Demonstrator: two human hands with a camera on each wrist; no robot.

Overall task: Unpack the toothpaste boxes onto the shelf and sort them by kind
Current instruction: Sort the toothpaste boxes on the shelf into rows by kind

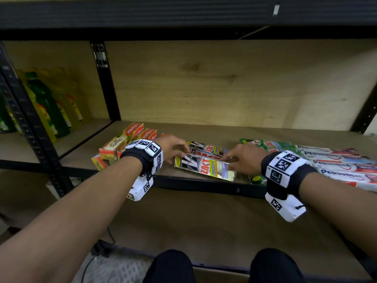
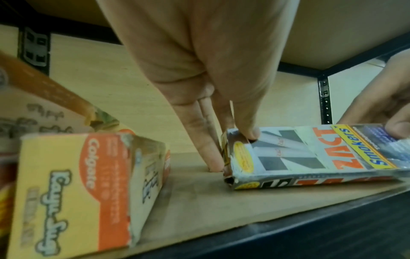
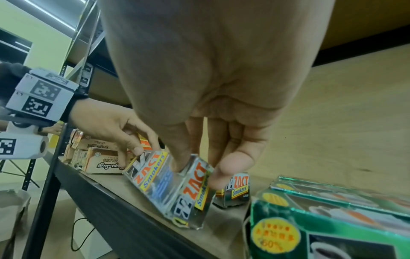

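A silver Zact Smokers toothpaste box [image 1: 206, 169] [image 2: 310, 157] [image 3: 168, 178] lies lengthwise near the front edge of the wooden shelf [image 1: 204, 131]. My left hand [image 1: 175, 152] [image 2: 230, 151] pinches its left end, thumb on top and fingers down behind the flap. My right hand [image 1: 234, 160] [image 3: 199, 170] pinches its right end between forefinger and thumb. Just behind it lies a second Zact Smokers box [image 1: 208, 149] [image 3: 236, 191]. Orange Colgate boxes [image 1: 122, 144] [image 2: 77, 189] [image 3: 104, 163] are grouped to the left.
White Pepsodent boxes [image 1: 336, 162] and green boxes [image 1: 271, 144] [image 3: 332, 210] fill the shelf's right side. Green and yellow bottles [image 1: 47, 107] stand in the bay to the left, past a black upright [image 1: 106, 82]. Another shelf board hangs low overhead.
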